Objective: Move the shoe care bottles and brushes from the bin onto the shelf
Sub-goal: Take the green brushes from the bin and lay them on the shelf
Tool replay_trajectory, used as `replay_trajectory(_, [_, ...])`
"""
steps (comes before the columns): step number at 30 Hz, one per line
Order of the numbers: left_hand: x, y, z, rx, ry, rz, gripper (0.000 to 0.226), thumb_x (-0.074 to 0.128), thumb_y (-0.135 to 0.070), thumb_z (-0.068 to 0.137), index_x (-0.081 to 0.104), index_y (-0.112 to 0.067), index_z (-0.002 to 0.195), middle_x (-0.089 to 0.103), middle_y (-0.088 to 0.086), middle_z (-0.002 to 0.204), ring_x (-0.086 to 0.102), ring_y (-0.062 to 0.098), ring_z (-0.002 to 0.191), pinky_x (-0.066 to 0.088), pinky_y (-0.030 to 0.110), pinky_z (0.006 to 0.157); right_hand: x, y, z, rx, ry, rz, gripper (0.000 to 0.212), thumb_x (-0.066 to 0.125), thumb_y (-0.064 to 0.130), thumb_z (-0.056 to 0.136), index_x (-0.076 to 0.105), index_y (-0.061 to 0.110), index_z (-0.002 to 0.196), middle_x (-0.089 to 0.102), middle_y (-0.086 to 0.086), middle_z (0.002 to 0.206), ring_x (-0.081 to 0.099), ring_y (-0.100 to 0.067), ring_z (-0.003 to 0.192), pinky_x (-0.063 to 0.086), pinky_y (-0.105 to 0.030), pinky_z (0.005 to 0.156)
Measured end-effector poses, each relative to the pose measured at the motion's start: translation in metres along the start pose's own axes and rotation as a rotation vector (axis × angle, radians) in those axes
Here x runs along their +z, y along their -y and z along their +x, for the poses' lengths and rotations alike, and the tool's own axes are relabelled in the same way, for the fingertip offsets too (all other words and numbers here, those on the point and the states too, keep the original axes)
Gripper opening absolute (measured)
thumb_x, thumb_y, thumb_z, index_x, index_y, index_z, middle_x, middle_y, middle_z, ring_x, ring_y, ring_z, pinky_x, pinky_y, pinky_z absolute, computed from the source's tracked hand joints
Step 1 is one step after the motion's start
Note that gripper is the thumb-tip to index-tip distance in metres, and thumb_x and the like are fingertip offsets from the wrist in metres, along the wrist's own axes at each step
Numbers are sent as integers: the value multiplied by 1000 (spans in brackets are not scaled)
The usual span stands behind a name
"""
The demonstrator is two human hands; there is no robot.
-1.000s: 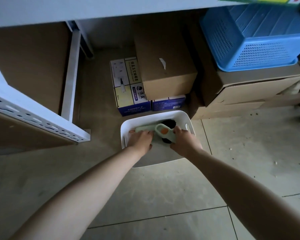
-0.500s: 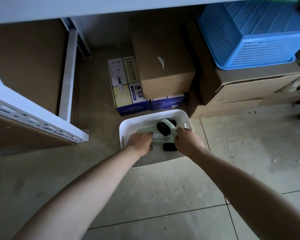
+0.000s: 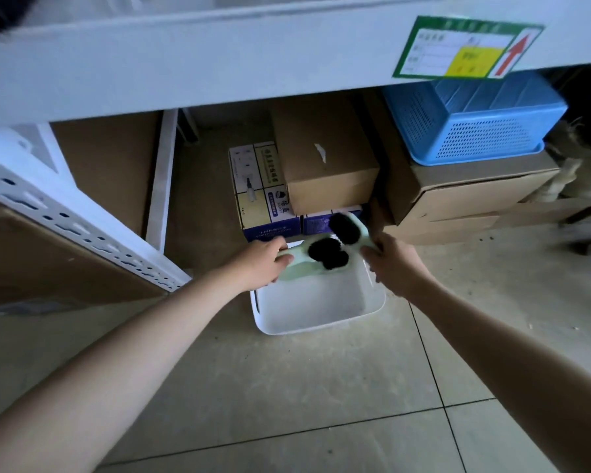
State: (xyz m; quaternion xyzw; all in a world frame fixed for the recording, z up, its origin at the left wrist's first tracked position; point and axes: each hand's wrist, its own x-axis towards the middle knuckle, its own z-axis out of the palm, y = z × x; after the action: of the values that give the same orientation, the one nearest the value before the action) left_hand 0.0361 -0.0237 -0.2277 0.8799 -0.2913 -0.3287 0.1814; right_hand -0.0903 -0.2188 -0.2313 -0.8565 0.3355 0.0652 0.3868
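A white plastic bin [image 3: 321, 312] sits on the tiled floor, and what shows of its inside is bare. Above its far rim I hold two pale green shoe brushes with black bristles. My left hand [image 3: 263, 264] grips the handle of the lower brush [image 3: 313, 259]. My right hand [image 3: 389, 262] grips the upper brush [image 3: 347, 228], which tilts up toward the boxes. The white shelf edge [image 3: 219, 59] crosses the top of the view, well above both hands.
A white perforated shelf upright [image 3: 69, 216] slants down at the left. Under the shelf stand cardboard boxes [image 3: 325, 165], printed product boxes [image 3: 258, 196] and a blue perforated basket [image 3: 471, 121]. A green-framed label [image 3: 464, 49] is stuck on the shelf edge.
Both hands have lifted the two green brushes out of the bin and up over its far rim. The view has tilted up, showing the shelf edge and label.
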Motion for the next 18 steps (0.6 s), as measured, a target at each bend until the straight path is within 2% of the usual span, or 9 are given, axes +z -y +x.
replay_trajectory(2, [-17, -9, -15, 44, -13, 11, 21, 44, -28, 96, 49, -10, 106, 64, 9, 83, 53, 8, 54, 38, 22, 45, -20, 7, -13, -34, -24, 6, 20, 50, 27, 87, 56, 8, 85, 62, -15, 76, 61, -35, 72, 37, -24, 47])
replay_trajectory(5, [-43, -26, -45, 145, -64, 97, 21, 48, -24, 94, 56, -7, 103, 59, 5, 89, 51, 15, 72, 32, 28, 56, -50, 20, -40, -105, -69, 6, 22, 54, 28, 85, 58, 8, 78, 59, -9, 68, 51, -24, 59, 36, -23, 45])
replay_trajectory(7, [-60, -35, -63, 203, -108, 109, 19, 51, -25, 92, 59, -11, 100, 55, 1, 96, 50, 18, 86, 33, 28, 65, -70, 28, -55, -158, -65, 13, 23, 56, 30, 85, 53, 15, 68, 51, -1, 62, 44, -16, 54, 34, -18, 42])
replay_trajectory(8, [-68, -38, -72, 231, -128, 98, 16, 52, -27, 92, 59, -14, 98, 54, -1, 96, 50, 18, 88, 36, 29, 70, -80, 33, -63, -191, -58, 33, 24, 57, 29, 85, 51, 19, 64, 50, 2, 60, 43, -15, 55, 36, -19, 45])
replay_trajectory(11, [-90, -48, -95, 325, -151, 53, 10, 57, -30, 89, 60, -22, 92, 55, -7, 90, 52, 10, 85, 40, 25, 75, -109, 45, -81, -318, -4, 164, 18, 60, 28, 86, 57, 24, 68, 52, 4, 62, 47, -13, 60, 39, -30, 57])
replay_trajectory(12, [-97, -52, -103, 362, -142, 40, 9, 58, -31, 89, 61, -23, 92, 55, -11, 88, 51, 4, 84, 39, 19, 73, -119, 50, -88, -349, 24, 219, 13, 60, 30, 84, 61, 22, 73, 53, 1, 65, 48, -14, 62, 39, -33, 57])
replay_trajectory(14, [-110, -65, -119, 441, -111, -1, 13, 58, -34, 87, 62, -23, 92, 56, -17, 85, 51, -4, 84, 36, 8, 71, -134, 59, -100, -419, 76, 322, 19, 59, 30, 81, 65, 12, 86, 55, -6, 70, 48, -17, 65, 38, -36, 59])
replay_trajectory(16, [-119, -79, -136, 513, -73, -102, 21, 56, -37, 87, 62, -19, 93, 56, -15, 80, 51, -5, 78, 36, 7, 68, -149, 71, -111, -470, 110, 416, 26, 61, 26, 80, 63, 2, 89, 57, -7, 71, 48, -17, 67, 37, -34, 59])
replay_trajectory(18, [-128, -96, -154, 554, -42, -278, 19, 53, -37, 89, 60, -19, 91, 54, -13, 78, 48, -4, 72, 36, 9, 66, -166, 87, -121, -521, 102, 493, 22, 59, 22, 79, 61, 0, 83, 60, 1, 64, 52, -11, 62, 42, -24, 56])
